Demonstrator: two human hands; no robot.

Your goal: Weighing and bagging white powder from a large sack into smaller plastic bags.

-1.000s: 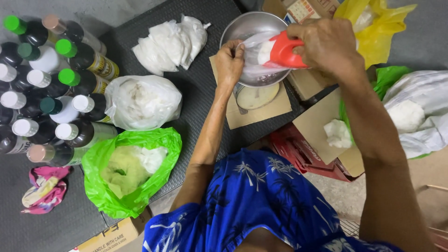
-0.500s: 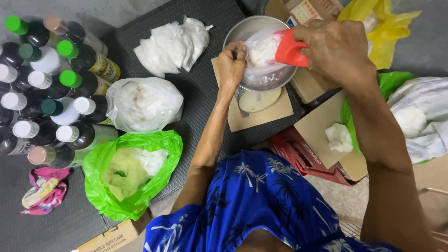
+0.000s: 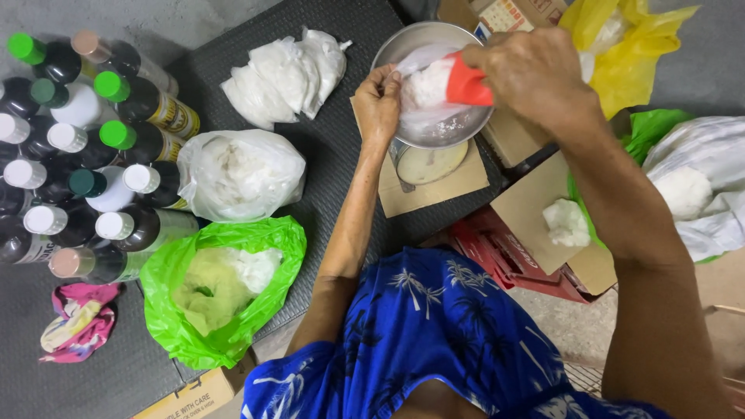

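Observation:
A round metal bowl (image 3: 423,35) sits on a weighing scale (image 3: 425,163) at the top middle. Inside it lies a thin clear plastic bag (image 3: 434,120) partly filled with a white grainy mass. My left hand (image 3: 378,101) pinches the bag's edge at the bowl's left rim and holds it up. My right hand (image 3: 535,74) grips a red scoop (image 3: 468,84) tipped into the bag's mouth, with white stuff at its lip.
Filled white bags (image 3: 283,66) lie on the dark mat. A white bag (image 3: 240,174) and an open green bag (image 3: 221,295) sit nearer. Capped dark bottles (image 3: 85,155) crowd the left. Cardboard (image 3: 543,209), a yellow bag (image 3: 621,46) and a white sack (image 3: 698,186) fill the right.
The red scoop has shifted a little left and tipped further into the bag. My left hand has stayed at the bag's edge by the bowl rim.

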